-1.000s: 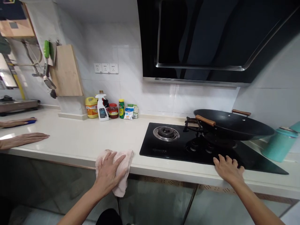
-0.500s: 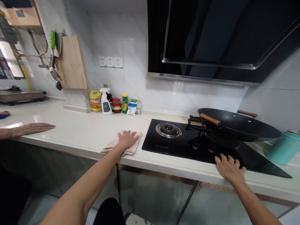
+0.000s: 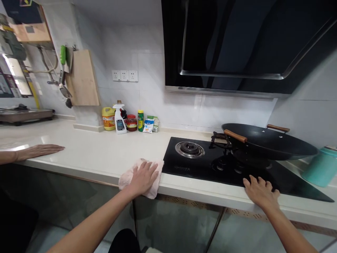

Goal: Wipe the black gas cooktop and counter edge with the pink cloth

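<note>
My left hand (image 3: 143, 178) lies flat with fingers spread on a pale pink cloth (image 3: 126, 178). The cloth rests at the counter's front edge, and part of it droops over that edge. Its right side reaches the left border of the black gas hob (image 3: 195, 168). At the hob's front edge rests my right hand (image 3: 261, 192), fingers apart and slightly bent, nothing in it. Behind that hand, a large black wok (image 3: 273, 142) with wooden handles sits on the right burner.
Another person's hand (image 3: 43, 150) lies flat on the counter (image 3: 86, 149) at left. A white spray bottle (image 3: 120, 121), a yellow jug (image 3: 108, 118), jars and packets line the wall. A range hood (image 3: 231, 45) overhangs the hob; a teal canister (image 3: 319, 167) stands at right.
My left hand has drawn the cloth toward the front edge and slightly right, so that part of it now hangs over. My right hand stays by the hob's edge. The view has tilted slightly up.
</note>
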Demonstrator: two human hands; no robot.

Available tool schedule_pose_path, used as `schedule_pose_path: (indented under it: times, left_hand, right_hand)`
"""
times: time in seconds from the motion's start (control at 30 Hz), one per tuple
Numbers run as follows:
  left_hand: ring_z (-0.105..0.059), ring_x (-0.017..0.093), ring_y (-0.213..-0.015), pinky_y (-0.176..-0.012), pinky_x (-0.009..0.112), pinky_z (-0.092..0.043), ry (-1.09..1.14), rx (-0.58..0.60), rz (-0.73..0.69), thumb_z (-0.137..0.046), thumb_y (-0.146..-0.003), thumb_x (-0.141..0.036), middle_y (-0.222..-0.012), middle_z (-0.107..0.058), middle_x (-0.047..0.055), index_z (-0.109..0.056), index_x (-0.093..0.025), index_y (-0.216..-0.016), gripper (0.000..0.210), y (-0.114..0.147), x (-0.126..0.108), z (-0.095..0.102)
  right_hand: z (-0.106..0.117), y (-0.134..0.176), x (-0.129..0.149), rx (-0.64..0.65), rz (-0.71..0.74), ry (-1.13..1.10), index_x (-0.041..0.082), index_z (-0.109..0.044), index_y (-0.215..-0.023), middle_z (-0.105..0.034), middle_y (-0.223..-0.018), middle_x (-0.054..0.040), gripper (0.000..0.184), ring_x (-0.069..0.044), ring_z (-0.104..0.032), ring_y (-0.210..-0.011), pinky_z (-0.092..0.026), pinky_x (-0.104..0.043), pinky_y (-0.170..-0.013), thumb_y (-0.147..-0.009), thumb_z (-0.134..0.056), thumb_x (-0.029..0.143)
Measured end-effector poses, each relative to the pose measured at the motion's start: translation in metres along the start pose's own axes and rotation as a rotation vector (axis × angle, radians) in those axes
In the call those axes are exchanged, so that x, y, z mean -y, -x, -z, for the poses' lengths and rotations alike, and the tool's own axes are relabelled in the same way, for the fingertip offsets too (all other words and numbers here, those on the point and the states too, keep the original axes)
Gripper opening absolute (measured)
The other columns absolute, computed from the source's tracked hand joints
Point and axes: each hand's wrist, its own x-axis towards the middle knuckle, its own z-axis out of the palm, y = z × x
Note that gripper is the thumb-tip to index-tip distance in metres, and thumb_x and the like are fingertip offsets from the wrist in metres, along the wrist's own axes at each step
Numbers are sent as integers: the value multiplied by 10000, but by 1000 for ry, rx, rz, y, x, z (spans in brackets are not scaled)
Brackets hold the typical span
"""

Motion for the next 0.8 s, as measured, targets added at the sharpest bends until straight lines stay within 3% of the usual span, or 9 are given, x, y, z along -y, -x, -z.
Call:
schedule_pose_path:
  times: [0.07, 0.17, 0.6, 0.7, 0.8]
  left_hand:
    - [-334, 339, -1470, -1137, 682, -287, 43, 45, -7, -262, -1046, -458, -1599, -441, 70, -439, -342, -1523, 522, 0, 5, 1]
    - [-328, 332, -1475, -1142, 692, -267, 78, 111, 47, -255, -1034, -520, -1605, -431, 50, -451, -395, -1508, 528, -20, 12, 4]
    - [-383, 408, -1409, -1090, 772, -213, 83, 83, 275, -204, -1003, -517, -1497, -525, 108, -504, -392, -1472, 571, -177, 5, -33]
    - [-388, 406, -1410, -1091, 770, -214, 90, 79, 291, -223, -998, -501, -1492, -530, 111, -533, -386, -1448, 558, -191, 3, -35]
    - [-394, 377, -1412, -1103, 747, -228, 86, 76, 265, -244, -1001, -468, -1490, -528, 110, -540, -376, -1438, 536, -188, 2, -35]
  right_hand:
    - [-1, -1, 0, 4, -2, -1, 185, -473, -1517, -359, -1605, -174, 763, -441, -273, -1474, -207, -666, -1150, -941, -179, 591]
    - [0, -1, -1, 8, -3, 4, 190, -472, -1518, -356, -1610, -172, 762, -441, -275, -1472, -214, -668, -1147, -940, -180, 591]
    - [-10, -6, -3, -11, -16, 18, 181, -456, -1533, -346, -1619, -176, 771, -445, -276, -1482, -231, -675, -1143, -937, -173, 580]
    - [-11, -8, -3, -13, -9, 19, 181, -469, -1525, -356, -1612, -178, 772, -448, -273, -1484, -227, -683, -1141, -935, -176, 583]
    - [-10, -8, -3, -5, -4, 14, 180, -467, -1526, -363, -1608, -182, 775, -451, -273, -1484, -226, -687, -1140, -935, -181, 591]
